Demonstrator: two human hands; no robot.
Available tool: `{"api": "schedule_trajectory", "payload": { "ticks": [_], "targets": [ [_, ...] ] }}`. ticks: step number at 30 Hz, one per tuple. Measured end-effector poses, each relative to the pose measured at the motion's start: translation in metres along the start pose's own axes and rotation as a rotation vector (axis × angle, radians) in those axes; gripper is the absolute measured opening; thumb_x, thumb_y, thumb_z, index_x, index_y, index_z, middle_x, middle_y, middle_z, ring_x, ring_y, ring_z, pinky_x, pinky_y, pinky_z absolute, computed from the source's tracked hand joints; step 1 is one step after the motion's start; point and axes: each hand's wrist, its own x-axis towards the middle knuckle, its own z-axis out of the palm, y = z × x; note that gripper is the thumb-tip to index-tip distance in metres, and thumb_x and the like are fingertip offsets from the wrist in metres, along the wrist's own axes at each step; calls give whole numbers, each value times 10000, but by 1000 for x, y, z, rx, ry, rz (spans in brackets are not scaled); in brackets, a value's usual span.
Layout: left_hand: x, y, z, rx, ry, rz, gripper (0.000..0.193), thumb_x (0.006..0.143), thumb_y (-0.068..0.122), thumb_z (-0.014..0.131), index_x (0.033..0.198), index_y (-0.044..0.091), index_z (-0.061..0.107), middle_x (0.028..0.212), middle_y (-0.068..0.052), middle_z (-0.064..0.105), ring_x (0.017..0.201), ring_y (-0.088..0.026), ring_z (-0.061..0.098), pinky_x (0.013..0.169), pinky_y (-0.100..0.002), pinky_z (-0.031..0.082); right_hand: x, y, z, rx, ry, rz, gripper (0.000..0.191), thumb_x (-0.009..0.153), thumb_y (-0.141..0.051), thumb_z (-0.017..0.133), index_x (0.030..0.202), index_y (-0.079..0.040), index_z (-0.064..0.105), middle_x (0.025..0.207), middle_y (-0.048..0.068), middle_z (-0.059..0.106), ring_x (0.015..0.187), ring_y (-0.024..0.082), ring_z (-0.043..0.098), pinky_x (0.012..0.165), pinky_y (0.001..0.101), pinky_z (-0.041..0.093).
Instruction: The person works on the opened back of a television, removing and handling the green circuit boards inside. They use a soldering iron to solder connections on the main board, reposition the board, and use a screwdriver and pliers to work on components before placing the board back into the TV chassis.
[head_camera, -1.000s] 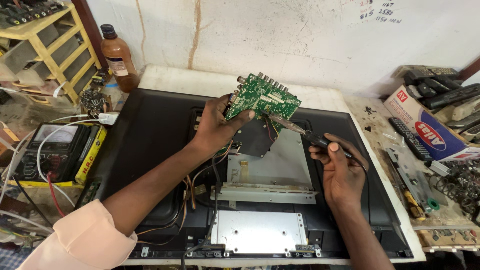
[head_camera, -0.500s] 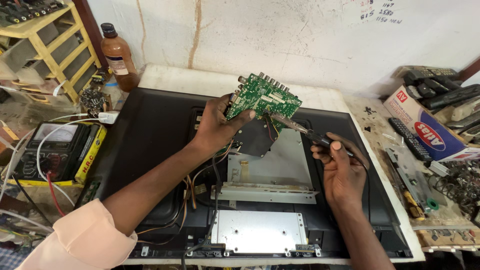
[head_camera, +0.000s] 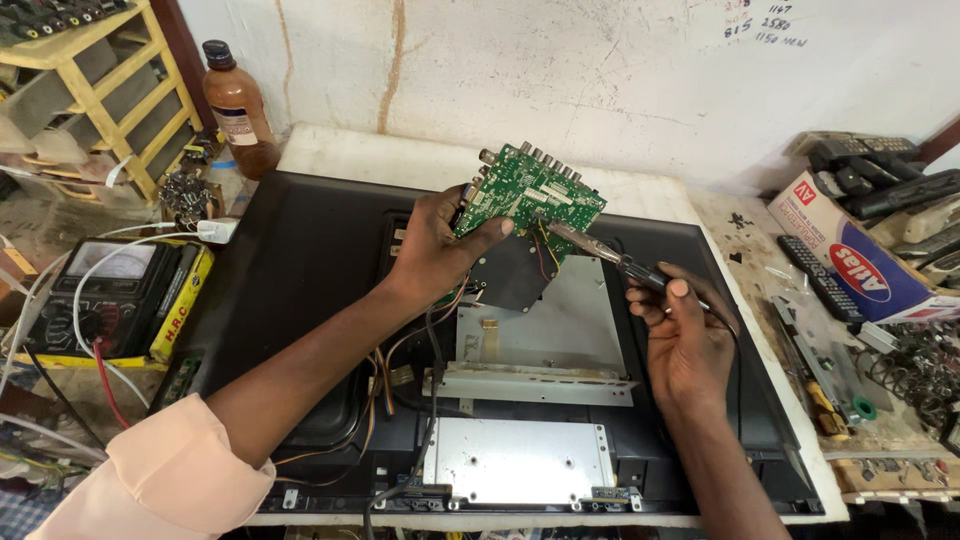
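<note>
Head view: green circuit board (head_camera: 528, 198) held tilted above the opened back of a flat-panel TV (head_camera: 300, 260), wires trailing from it down into the chassis. Left hand (head_camera: 432, 248) clamped on the board's lower-left edge. Right hand (head_camera: 685, 335) closed around a soldering iron (head_camera: 600, 252), tip touching the board's lower right. TV lies face down on the worktop (head_camera: 380, 155). Analog multimeter (head_camera: 95, 295) at left, brown bottle (head_camera: 238, 108) behind it.

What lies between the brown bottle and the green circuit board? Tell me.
In the head view, between the brown bottle and the green circuit board lie bare white tabletop and the black panel's back corner.
</note>
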Motion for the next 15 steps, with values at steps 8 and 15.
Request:
{"api": "schedule_trajectory", "payload": {
  "ticks": [8,15],
  "targets": [
    [0,1,0,-26,-1,1,197,970,47,702,1148,-35,683,1092,-70,756,1030,-81,687,951,-266,590,0,-1,1,-22,-27,-1,278,1034,-117,676,1222,86,659,1042,196,725,896,262,733,818,338,617],
    [-1,6,0,35,-4,-17,192,972,45,704,1147,-36,701,1074,-79,765,988,-87,678,908,-267,582,-3,-6,7,-63,-31,11,294,1035,-153,681,1215,77,656,1034,191,725,911,250,737,830,331,616]
  ]
}}
